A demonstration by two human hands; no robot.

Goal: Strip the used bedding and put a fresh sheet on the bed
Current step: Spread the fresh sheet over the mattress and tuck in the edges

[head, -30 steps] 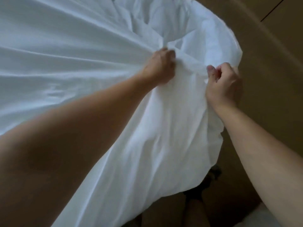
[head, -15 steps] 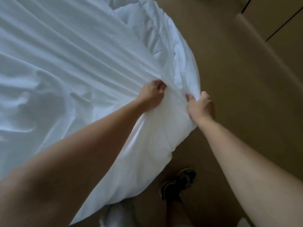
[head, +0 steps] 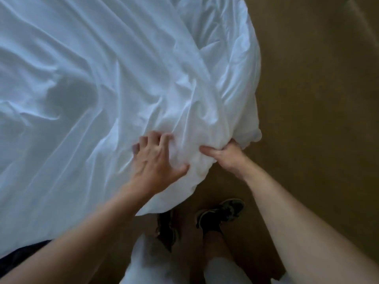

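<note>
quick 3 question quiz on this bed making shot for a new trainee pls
1. Multiple choice: what is the right hand doing to the white sheet?
A) gripping a bunched corner of it
B) hovering clear of it
C) lying flat on top of it
2. True or false: the left hand rests on top of the sheet with its fingers spread.
3. Fill in: the person's dark shoes stand on the brown ____.

Key: 1 A; 2 true; 3 floor.
</note>
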